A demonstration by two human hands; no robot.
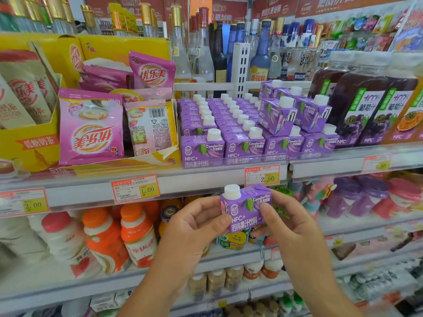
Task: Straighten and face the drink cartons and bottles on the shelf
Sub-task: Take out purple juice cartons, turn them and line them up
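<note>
Across the middle of the frame, the shelf (91,191) carries rows of purple cartons (242,147) facing forward. Below its edge, at lower centre, the left hand (194,227) and right hand (288,223) grasp a single carton (246,207) between them. It is upright with its label forward, the left fingers on its left side and the right on its right.

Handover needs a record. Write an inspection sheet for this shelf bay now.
Surface: shelf, price tags on its front rail.
Job's things: purple cartons in rows, faces forward; stacked cartons on top sit skewed; held carton off the shelf; grape juice bottles at right.
Clutter: milk tea sachets slumped in a yellow box.
Hands: left hand and right hand both grip the held carton.
Cables: nothing seen.
Surroundings: liquor bottles behind; orange-capped bottles below.
</note>
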